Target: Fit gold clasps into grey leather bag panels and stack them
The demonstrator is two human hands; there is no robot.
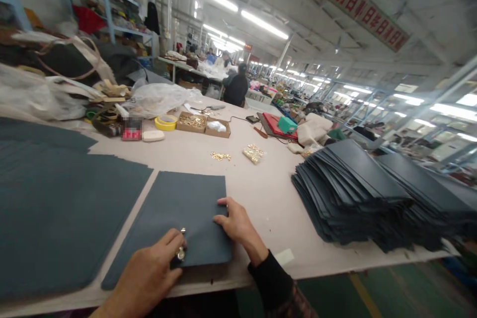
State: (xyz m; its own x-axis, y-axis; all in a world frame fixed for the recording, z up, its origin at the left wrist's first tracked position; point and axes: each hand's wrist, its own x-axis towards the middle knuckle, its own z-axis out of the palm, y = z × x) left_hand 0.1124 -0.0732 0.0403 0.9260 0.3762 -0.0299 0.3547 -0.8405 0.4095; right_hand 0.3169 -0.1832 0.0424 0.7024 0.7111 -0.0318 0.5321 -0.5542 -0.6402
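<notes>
Head view: dark blue-grey panel (190, 203), smooth, flat by the table's (261, 198) near edge. Left hand (149, 268) curled at shiny metal fittings (181, 253), pinch unclear; right hand (238, 221) on panel's right edge, thumb and forefinger parted.

We have a flat, dark blue-grey panel (192, 198) lying on the pale table (253, 191), extending beneath and beyond our left hand (149, 268), with its right edge under the fingers of our right hand (238, 223). Its surface looks matt and smooth, its outline is straight-sided, and its near right corner is rounded, just left of our right wrist. At our left fingertips we see two small, shiny metal pieces (181, 253), one just beyond the other, their exact form too small to tell.
</notes>
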